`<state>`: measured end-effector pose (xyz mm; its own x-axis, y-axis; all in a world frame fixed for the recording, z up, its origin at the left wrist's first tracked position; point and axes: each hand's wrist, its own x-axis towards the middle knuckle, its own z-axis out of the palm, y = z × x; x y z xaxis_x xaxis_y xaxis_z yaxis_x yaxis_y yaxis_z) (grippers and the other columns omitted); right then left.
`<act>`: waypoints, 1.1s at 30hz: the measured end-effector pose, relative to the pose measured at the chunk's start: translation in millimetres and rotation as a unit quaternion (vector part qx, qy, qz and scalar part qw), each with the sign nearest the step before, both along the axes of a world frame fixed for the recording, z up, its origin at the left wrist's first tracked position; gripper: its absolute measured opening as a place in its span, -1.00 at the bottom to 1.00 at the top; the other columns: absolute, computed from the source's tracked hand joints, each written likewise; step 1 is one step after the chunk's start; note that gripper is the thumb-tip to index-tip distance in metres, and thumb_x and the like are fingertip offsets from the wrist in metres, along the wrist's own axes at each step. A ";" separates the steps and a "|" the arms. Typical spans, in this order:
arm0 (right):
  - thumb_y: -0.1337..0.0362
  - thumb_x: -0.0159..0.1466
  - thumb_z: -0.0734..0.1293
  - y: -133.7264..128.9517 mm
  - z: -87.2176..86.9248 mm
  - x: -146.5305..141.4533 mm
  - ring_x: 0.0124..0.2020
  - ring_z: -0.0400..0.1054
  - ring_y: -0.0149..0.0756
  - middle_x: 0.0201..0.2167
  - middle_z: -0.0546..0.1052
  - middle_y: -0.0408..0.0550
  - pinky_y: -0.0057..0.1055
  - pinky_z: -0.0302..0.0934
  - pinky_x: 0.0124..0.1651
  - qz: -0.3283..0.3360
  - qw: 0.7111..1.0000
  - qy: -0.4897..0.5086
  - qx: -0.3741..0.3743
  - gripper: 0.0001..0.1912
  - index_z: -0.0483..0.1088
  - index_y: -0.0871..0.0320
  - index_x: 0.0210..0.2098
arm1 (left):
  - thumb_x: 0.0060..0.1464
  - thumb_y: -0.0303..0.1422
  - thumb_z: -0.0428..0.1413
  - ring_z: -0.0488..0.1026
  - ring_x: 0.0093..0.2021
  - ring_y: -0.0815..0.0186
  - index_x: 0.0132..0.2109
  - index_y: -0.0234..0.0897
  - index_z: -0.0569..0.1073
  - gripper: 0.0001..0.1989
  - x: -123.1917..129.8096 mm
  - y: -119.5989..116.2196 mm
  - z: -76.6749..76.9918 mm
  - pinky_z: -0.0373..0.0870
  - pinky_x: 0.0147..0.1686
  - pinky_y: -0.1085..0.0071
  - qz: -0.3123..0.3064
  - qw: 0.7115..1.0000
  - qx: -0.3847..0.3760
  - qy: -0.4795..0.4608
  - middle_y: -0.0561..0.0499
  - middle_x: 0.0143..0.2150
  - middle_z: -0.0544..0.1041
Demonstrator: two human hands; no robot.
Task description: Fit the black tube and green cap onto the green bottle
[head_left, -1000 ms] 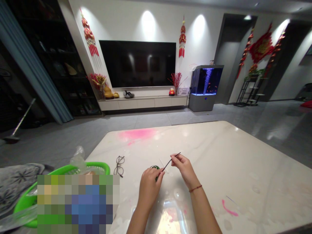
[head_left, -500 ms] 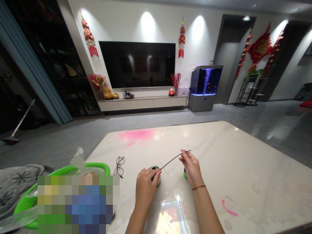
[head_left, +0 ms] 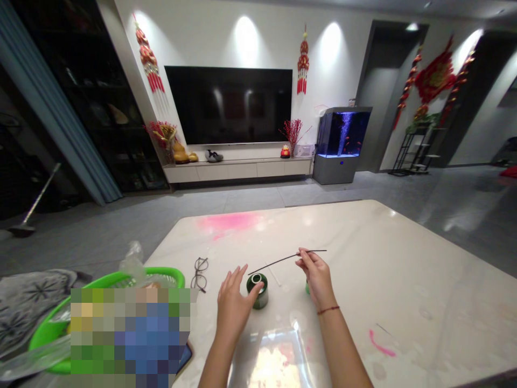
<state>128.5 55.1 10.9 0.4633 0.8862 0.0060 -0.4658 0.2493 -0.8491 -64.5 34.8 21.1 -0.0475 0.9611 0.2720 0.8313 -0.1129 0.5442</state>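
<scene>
A thin dark stick (head_left: 278, 262) is pinched near its right end by my right hand (head_left: 317, 275). Its left end hangs free just above and behind a small dark green glass bottle (head_left: 259, 293). The bottle stands upright on the table with its round mouth uncovered. Beside it is my left hand (head_left: 234, 304), open, fingers spread and thumb over the bottle's near side; I cannot tell if the thumb touches it. A small green object (head_left: 307, 288), perhaps a cap, is partly hidden behind my right hand. A thin white strip (head_left: 274, 275) lies beyond the bottle.
Eyeglasses (head_left: 199, 275) lie on the pale table (head_left: 355, 242), left of the bottle. A green basket (head_left: 177, 276) with plastic bags sits at the left, partly blurred out. Pink stains (head_left: 228, 221) mark the far edge. A pink streak (head_left: 382, 345) is at the right.
My left hand has let go of the stick's left end, opened and moved slightly left, uncovering the bottle. My right hand still holds the stick, now straighter and flatter.
</scene>
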 end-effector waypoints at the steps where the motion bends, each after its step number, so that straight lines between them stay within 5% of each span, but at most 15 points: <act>1: 0.11 -0.09 0.44 0.4 -0.7 1.1 -0.50 0.29 -0.48 -0.43 0.47 -0.11 -0.44 0.28 -0.30 -0.009 1.000 -0.012 -0.001 -0.66 0.47 0.22 -0.39 | -0.08 -0.12 0.08 0.08 0.22 0.11 0.12 -0.23 0.27 -0.40 -0.6 -0.2 -2.5 0.04 0.16 0.20 -0.005 0.999 -0.034 0.002 -0.06 0.16 0.29; 5: 0.09 -0.04 0.41 -0.3 -1.8 2.9 -0.47 0.28 -0.45 -0.41 0.47 -0.08 -0.41 0.27 -0.29 -0.022 0.998 -0.066 -0.006 -0.65 0.47 0.22 -0.36 | -0.11 -0.16 0.10 0.15 0.19 0.12 0.13 -0.25 0.25 -0.38 1.4 -2.8 -7.2 0.06 0.14 0.27 -0.029 0.993 -0.114 0.023 -0.06 0.14 0.32; 15: 0.08 -0.02 0.38 -1.6 2.1 6.0 -0.46 0.31 -0.42 -0.37 0.49 -0.05 -0.41 0.26 -0.31 -0.046 0.992 -0.117 -0.014 -0.60 0.46 0.23 -0.27 | -0.08 -0.23 0.08 0.28 0.10 0.19 0.12 -0.33 0.25 -0.40 2.4 -0.9 -4.2 0.15 0.05 0.37 -0.009 0.990 -0.138 0.014 -0.10 0.12 0.35; 33: 0.13 0.03 0.34 -0.6 8.9 -46.5 -0.51 0.32 -0.39 -0.43 0.52 -0.02 -0.41 0.27 -0.40 0.062 0.979 -0.191 0.018 -0.68 0.47 0.24 -0.32 | -0.09 -0.24 0.08 0.28 0.10 0.20 0.12 -0.33 0.24 -0.40 5.1 0.8 -7.2 0.14 0.06 0.39 -0.007 0.990 -0.138 0.023 -0.11 0.11 0.35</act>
<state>82.0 54.5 19.8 0.3097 0.9317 0.1900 -0.1436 0.2433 -0.9593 -59.4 35.6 13.9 -0.0276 0.9996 0.0003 0.8549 0.0235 0.5183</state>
